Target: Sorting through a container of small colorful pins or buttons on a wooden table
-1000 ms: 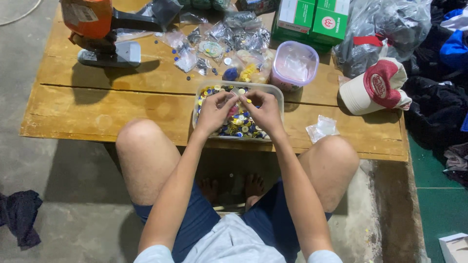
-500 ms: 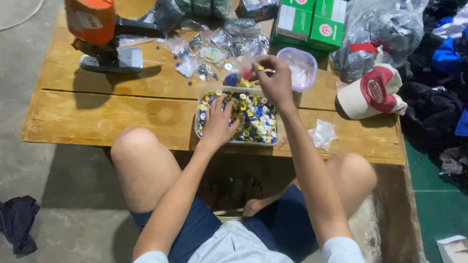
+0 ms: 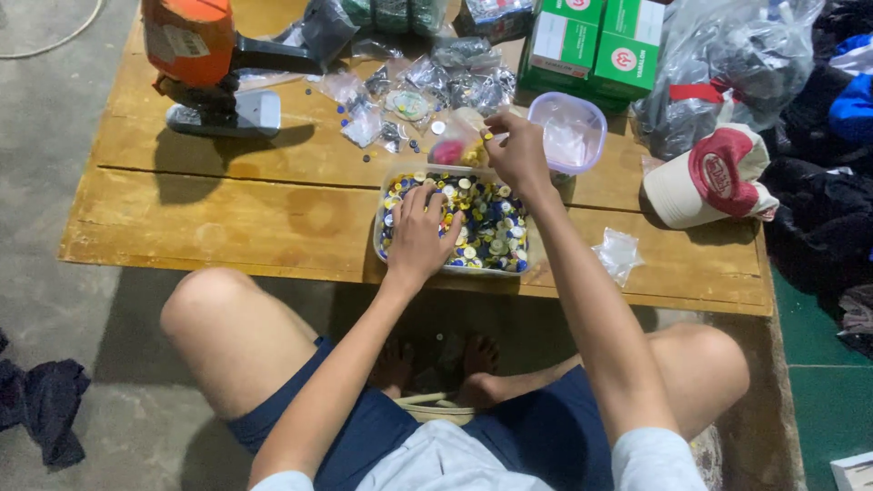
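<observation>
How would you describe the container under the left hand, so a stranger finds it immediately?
On the low wooden table, look at the near edge, in front of the seated person. The clear rectangular tray lies there under the left hand. Unlike the empty clear tub behind it, it is full of small colourful buttons.

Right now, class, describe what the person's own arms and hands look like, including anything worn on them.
Both arms are bare from the short white sleeves down. The left hand and right hand wear no gloves, rings, watch or bands that show.

Two clear plastic tubs (image 3: 452, 223) (image 3: 568, 132), two green boxes (image 3: 566, 41) (image 3: 634, 45), one cap (image 3: 705, 177), perhaps hundreds of buttons (image 3: 486, 227)
</observation>
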